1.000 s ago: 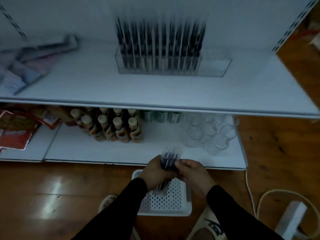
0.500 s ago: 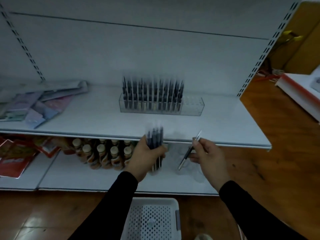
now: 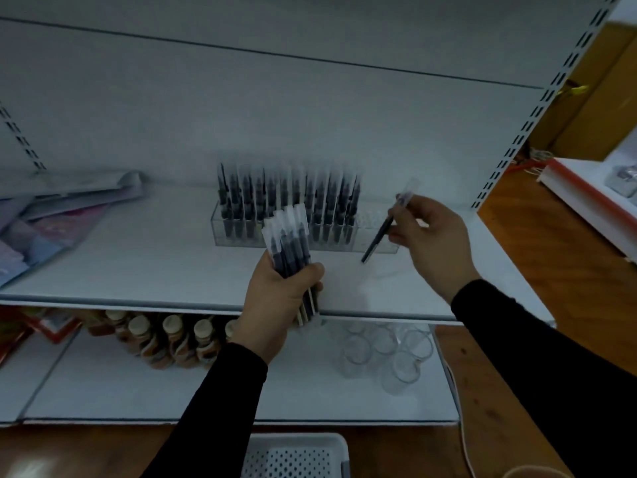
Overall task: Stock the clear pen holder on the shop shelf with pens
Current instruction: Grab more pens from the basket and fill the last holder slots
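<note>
While most of the clear pen holder is already standing full of capped dark pens, its right end is still showing empty slots, so I judge the stocking to be well past halfway but not finished. The holder is sitting on the upper shelf, toward the back, near the rear panel. The left hand is gripping a bundle of pens upright, fingers curled round the barrels, just in front of the holder and over the shelf's front part; that bundle is what is left to place. The right hand is pinching a single pen near its clear cap, the dark barrel slanting down and left toward the empty right end, its tip hanging above the shelf, not yet in a slot.

Room for moving looks generous: bare shelf is lying to the right of the holder and in front of it, and nothing is hanging low overhead. The standing pens beside the free slots are the nearest thing to knock, I think. Flat packets are lying well apart at the far left. Bottles and clear cups are sitting on the lower shelf, and a white perforated basket is resting on the floor below.
</note>
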